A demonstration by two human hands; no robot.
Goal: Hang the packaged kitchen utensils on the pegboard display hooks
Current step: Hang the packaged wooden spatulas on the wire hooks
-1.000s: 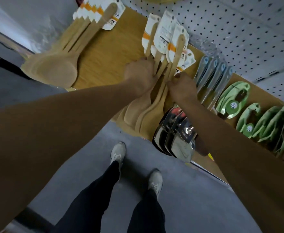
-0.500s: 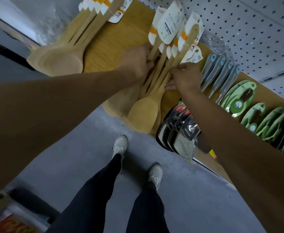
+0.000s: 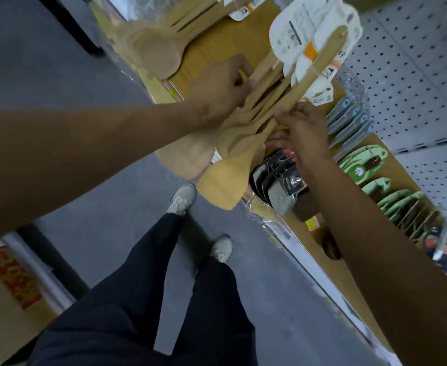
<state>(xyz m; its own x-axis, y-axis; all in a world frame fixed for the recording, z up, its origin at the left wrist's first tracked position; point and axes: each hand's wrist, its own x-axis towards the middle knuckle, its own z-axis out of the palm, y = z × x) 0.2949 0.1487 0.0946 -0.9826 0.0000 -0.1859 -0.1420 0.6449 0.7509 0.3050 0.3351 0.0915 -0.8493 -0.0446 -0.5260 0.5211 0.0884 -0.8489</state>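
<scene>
A bundle of wooden spatulas (image 3: 246, 143) with white cardboard header cards (image 3: 309, 40) hangs in front of the wood-toned shelf back (image 3: 217, 46). My left hand (image 3: 222, 88) grips the handles of the bundle from the left side. My right hand (image 3: 301, 128) pinches the handle of the frontmost spatula, just below the cards. The hook that carries the cards is hidden behind them. The white pegboard (image 3: 415, 62) fills the upper right.
More wooden spoons (image 3: 156, 51) hang to the upper left. Below my right hand hang black-carded steel turners (image 3: 277, 180), blue-handled utensils (image 3: 349, 122) and green tools (image 3: 362, 165). A shelf edge with price tags (image 3: 312, 223) runs diagonally. My legs and shoes (image 3: 180, 199) stand on grey floor.
The view has swung closer and tilted. Both hands stay on the spatula bundle, which has shifted up and rightward in the frame, with the header cards now fanned out near the top.
</scene>
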